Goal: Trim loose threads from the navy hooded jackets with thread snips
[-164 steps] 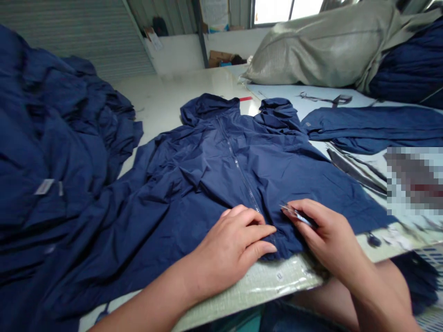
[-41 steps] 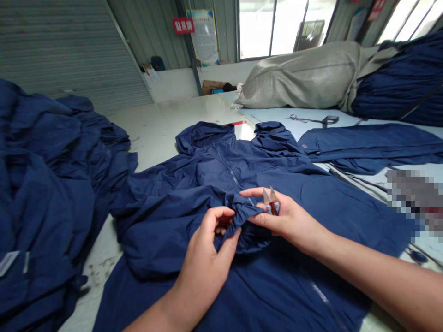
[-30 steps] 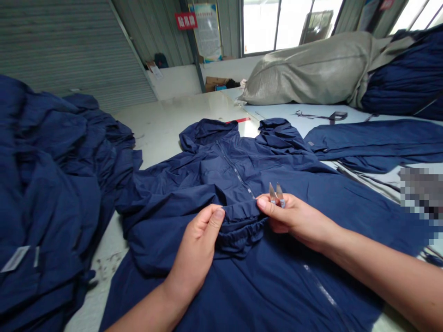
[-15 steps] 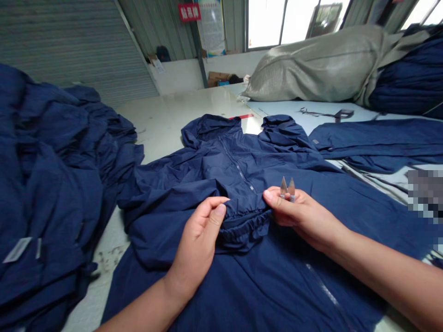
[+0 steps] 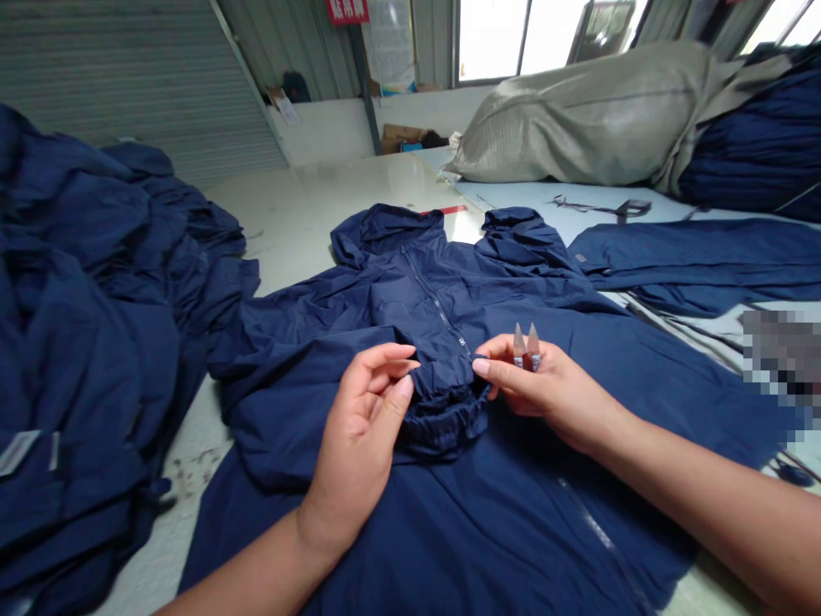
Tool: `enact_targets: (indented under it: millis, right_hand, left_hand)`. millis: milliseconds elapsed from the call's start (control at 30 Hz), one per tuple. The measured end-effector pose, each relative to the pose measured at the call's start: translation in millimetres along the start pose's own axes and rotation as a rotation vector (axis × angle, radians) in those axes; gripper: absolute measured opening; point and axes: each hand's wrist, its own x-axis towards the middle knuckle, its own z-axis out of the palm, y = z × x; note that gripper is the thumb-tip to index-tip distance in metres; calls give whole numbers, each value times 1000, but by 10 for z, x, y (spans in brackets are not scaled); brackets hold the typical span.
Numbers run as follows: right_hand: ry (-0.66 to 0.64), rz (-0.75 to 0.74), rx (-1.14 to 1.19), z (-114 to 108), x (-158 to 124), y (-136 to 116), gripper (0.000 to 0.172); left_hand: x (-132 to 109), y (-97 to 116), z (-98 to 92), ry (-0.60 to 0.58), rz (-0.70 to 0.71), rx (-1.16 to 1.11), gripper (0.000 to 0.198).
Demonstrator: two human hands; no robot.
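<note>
Shifted left, my right fingers (image 5: 504, 373) hold one cuff (image 5: 444, 415) and one snips (image 5: 518, 362), two blades (image 5: 533, 338) pointing away; my left fingers (image 5: 378, 354) part slightly.

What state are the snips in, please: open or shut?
Open: the snips stick up from the right hand with their two tips apart.

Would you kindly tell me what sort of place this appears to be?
Probably a garment workshop: a heap of navy garments lies beside a similar jacket on a broad table, and the right hand holds small snips.
</note>
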Motion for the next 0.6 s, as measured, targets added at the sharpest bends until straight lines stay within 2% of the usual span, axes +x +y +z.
enact_targets:
  millis: [200,267,300,367,467,600]
  right_hand:
    - [24,-225,-135,15,-42,-33,23]
    - [10,-262,-158,48,-85,-50,20]
    - [0,-260,-165,67,-107,-58,21]
    - [-19,-216,-189,97,-141,-72,28]
    - [-63,-117,-242,105,-140,-71,36]
    - [-121,-9,-145,44,-62,-22,36]
  left_hand:
    - [-20,163,26,-55,197,271,26]
    - [-21,187,47,-93,199,350,19]
    - [-22,188,59,-101,155,334,14]
    - [-26,173,81,-81,13,166,9]
    - [-20,139,97,3,-177,-209,15]
    - [18,106,93,50,-246,-461,19]
